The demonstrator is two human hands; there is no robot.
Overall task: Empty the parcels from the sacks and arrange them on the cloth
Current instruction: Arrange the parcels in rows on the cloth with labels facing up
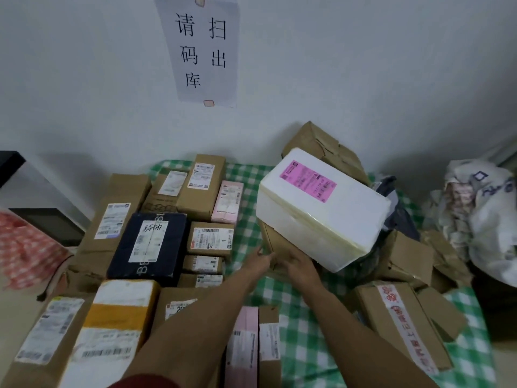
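Observation:
A green-and-white checked cloth (296,348) covers the floor. Its left half holds rows of parcels: brown boxes, a dark blue box (148,245) and a pink box (227,202). At the centre a brown cardboard box (272,240) lies beneath a tilted white foam box (321,211) with a pink label. My left hand (259,258) touches the brown box's left side with its fingers extended. My right hand (299,263) grips that box's near edge, just below the foam box. A crumpled white sack (484,208) lies at the far right.
Loose brown boxes are heaped at the right, among them a long one with red-printed tape (402,329). A grey plastic mailer (398,211) is behind the foam box. A paper sign (201,51) hangs on the wall. A red patterned bag (25,247) is at the left edge.

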